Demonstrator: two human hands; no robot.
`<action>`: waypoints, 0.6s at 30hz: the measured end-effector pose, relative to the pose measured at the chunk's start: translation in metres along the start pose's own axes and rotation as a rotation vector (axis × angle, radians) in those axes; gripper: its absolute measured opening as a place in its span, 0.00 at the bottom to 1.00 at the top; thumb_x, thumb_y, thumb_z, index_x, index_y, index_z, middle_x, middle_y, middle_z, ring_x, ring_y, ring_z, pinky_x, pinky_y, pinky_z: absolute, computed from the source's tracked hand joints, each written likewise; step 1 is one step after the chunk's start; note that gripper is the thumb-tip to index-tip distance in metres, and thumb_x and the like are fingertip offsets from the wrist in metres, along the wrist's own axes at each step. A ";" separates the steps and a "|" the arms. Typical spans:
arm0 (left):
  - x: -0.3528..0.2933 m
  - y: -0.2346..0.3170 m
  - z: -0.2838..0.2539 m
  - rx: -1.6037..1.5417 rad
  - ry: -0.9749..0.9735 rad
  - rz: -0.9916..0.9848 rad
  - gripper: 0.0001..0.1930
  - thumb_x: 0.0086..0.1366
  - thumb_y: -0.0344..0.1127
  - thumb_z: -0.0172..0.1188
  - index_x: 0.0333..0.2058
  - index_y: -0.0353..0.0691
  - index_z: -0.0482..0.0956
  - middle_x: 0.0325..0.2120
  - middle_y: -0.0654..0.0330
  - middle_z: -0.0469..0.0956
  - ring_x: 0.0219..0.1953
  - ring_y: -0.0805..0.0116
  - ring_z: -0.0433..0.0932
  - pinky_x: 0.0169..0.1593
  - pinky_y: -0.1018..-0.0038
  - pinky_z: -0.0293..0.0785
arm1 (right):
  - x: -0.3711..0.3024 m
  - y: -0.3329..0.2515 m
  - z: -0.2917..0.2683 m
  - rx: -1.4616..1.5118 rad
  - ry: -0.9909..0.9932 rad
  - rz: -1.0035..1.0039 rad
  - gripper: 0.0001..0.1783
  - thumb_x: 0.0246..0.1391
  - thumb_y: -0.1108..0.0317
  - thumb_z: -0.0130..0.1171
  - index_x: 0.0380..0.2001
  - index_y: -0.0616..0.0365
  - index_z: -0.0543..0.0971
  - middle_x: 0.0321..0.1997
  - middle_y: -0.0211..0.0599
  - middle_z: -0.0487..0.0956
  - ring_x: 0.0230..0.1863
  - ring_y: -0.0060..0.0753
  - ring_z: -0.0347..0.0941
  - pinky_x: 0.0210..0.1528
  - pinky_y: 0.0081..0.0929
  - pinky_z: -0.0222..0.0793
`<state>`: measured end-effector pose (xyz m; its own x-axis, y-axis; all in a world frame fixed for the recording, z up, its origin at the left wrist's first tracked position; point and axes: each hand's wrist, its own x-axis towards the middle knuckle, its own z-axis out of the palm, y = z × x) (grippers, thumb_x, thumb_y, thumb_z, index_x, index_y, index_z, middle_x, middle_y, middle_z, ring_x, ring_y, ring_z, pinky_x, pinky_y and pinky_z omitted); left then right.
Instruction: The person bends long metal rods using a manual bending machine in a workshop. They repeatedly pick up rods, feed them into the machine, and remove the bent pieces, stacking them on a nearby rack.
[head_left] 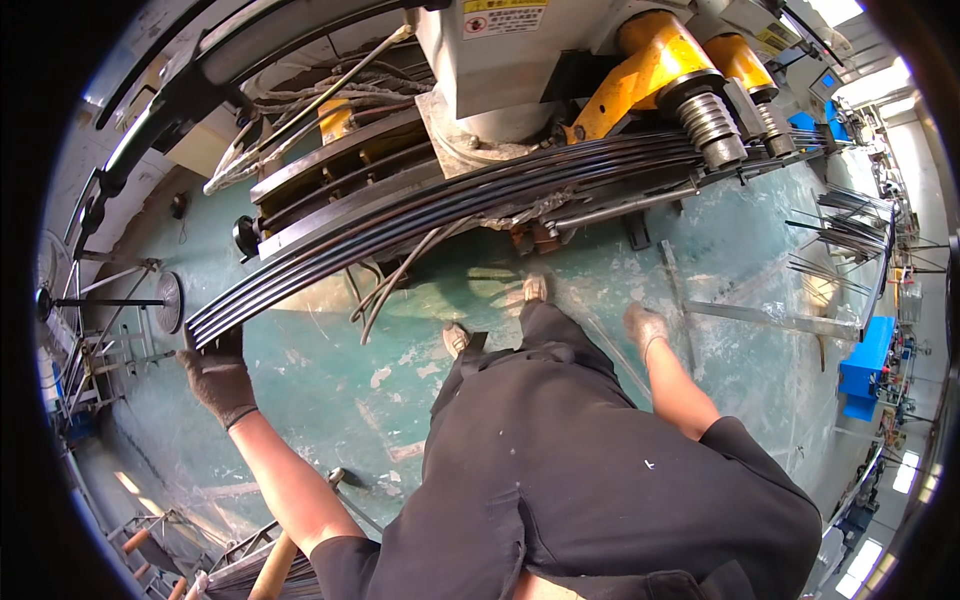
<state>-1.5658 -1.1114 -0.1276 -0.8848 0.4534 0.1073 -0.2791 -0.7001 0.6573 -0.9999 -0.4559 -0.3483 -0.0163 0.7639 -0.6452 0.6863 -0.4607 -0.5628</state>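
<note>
My left hand (220,382) curls round left ends of long bars (400,217); bars run along machine (480,85) front toward yellow arm (640,85). Loose grip could let bars fan apart, slip. Right hand (646,325) hangs, seemingly empty (can't tell how far open). Left fingertips hidden; far bar ends unclear.

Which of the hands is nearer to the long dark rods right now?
Left. The left hand grips the rods at their left end; the right hand hangs apart from them, out to the body's right.
</note>
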 end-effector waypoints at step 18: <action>-0.054 -0.377 0.164 -0.246 0.967 -0.436 0.31 0.82 0.55 0.55 0.71 0.38 0.71 0.72 0.52 0.73 0.70 0.50 0.74 0.73 0.49 0.70 | 0.119 -0.127 -0.069 -0.497 -0.138 -0.242 0.21 0.60 0.51 0.66 0.39 0.59 0.91 0.34 0.42 0.88 0.37 0.41 0.84 0.45 0.39 0.78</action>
<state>-1.3521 -0.7814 -0.2590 -0.5808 0.1394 -0.8020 -0.6120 -0.7244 0.3173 -1.0388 -0.2757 -0.3183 -0.2874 0.7400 -0.6082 0.9104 0.0138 -0.4135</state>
